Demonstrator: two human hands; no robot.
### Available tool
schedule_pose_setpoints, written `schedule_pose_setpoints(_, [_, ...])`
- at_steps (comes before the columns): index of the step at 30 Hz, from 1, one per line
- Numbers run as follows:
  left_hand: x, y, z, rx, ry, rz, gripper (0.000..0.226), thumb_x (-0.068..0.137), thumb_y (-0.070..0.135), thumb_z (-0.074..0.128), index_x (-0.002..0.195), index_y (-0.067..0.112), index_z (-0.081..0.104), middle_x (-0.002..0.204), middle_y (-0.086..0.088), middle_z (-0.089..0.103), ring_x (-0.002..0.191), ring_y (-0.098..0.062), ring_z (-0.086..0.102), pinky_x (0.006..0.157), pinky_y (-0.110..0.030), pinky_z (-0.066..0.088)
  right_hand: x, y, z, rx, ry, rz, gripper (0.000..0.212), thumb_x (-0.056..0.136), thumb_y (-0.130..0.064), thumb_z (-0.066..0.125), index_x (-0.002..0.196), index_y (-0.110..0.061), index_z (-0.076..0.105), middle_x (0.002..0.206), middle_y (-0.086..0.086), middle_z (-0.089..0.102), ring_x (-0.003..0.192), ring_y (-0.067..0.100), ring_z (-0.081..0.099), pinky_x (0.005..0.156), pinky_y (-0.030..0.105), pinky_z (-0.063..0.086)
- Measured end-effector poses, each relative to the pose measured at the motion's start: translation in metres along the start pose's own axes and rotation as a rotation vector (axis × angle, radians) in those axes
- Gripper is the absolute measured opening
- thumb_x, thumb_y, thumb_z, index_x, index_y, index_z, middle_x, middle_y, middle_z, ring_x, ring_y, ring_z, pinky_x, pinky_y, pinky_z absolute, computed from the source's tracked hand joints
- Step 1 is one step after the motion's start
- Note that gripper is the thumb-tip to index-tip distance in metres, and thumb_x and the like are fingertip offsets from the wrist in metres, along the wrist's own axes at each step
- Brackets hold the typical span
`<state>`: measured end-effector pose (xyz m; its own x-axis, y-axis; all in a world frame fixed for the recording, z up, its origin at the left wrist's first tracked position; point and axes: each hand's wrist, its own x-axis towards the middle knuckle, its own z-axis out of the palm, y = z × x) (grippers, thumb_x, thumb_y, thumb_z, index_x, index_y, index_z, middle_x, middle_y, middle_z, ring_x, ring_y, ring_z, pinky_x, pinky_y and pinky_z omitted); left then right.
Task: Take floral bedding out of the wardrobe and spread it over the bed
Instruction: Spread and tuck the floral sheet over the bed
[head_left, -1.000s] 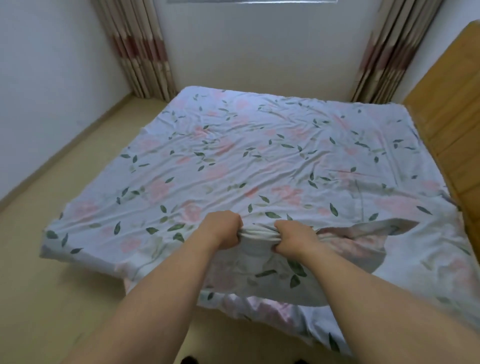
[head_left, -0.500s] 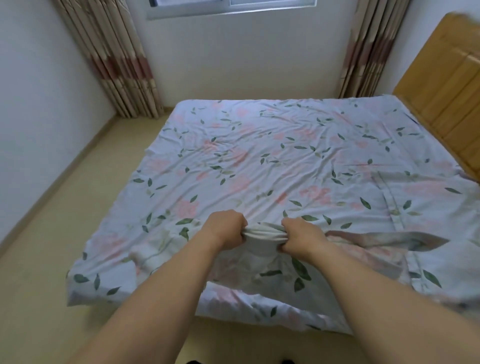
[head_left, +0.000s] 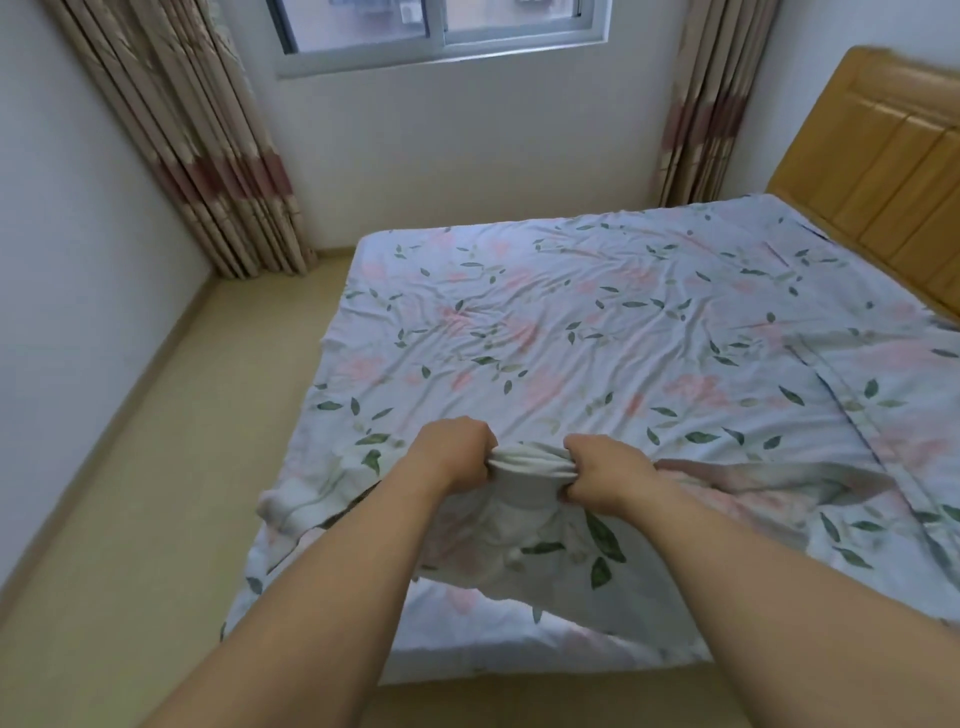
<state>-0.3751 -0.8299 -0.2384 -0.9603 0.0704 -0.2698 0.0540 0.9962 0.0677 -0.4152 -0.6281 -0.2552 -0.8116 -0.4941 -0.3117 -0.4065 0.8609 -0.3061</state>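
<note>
Floral bedding (head_left: 571, 332) covers bed; my left hand (head_left: 457, 452) and right hand (head_left: 608, 475) both clench its bunched near edge. Risk: uneven tug drags it askew.

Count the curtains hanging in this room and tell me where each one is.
2. One curtain hangs left of the window, reaching the floor near the corner. The other curtain hangs right of the window, beside the wooden headboard. Nothing suggests more, though the view is cropped.
</note>
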Motion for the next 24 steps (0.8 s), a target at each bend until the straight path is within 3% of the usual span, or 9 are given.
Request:
schedule_pose_setpoints(11, [-0.033, -0.141, 0.011, -0.062, 0.007, -0.043, 0.011, 0.078, 0.022, 0.062, 0.071, 0.014, 0.064, 0.072, -0.006, 0.064, 0.067, -0.026, 0.059, 0.054, -0.028, 0.04, 0.057, -0.13, 0.029, -0.021, -0.034, -0.012, 0.023, 0.073, -0.03, 0.064, 0.08, -0.023, 0.043, 0.086, 0.0, 0.053, 0.08, 0.024, 0.054, 0.061, 0.031, 0.038])
schedule_pose_setpoints(15, [-0.04, -0.225, 0.014, -0.038, 0.006, 0.031, 0.016, 0.076, 0.018, 0.061, 0.062, 0.015, 0.053, 0.064, -0.005, 0.055, 0.06, -0.024, 0.051, 0.049, -0.026, 0.034, 0.089, -0.204, 0.044, -0.003, 0.002, 0.036, 0.029, 0.073, -0.03, 0.064, 0.069, -0.026, 0.036, 0.075, -0.005, 0.048, 0.074, 0.021, 0.052, 0.051, 0.028, 0.031])
schedule_pose_setpoints(18, [-0.052, -0.285, 0.009, -0.001, 0.01, 0.11, 0.02, 0.076, 0.016, 0.059, 0.059, 0.014, 0.049, 0.056, -0.003, 0.047, 0.055, -0.024, 0.048, 0.045, -0.025, 0.031, 0.104, -0.258, 0.059, 0.039, 0.04, 0.08, 0.028, 0.073, -0.031, 0.066, 0.073, -0.024, 0.039, 0.076, -0.004, 0.049, 0.074, 0.021, 0.053, 0.053, 0.029, 0.033])
schedule_pose_setpoints(24, [-0.079, -0.394, -0.007, 0.02, 0.002, 0.153, 0.014, 0.075, 0.018, 0.06, 0.062, 0.017, 0.054, 0.069, -0.004, 0.056, 0.07, -0.029, 0.059, 0.058, -0.031, 0.046, 0.136, -0.366, 0.08, 0.066, 0.073, 0.12, 0.025, 0.073, -0.03, 0.065, 0.078, -0.02, 0.043, 0.083, 0.0, 0.054, 0.077, 0.023, 0.055, 0.059, 0.032, 0.039])
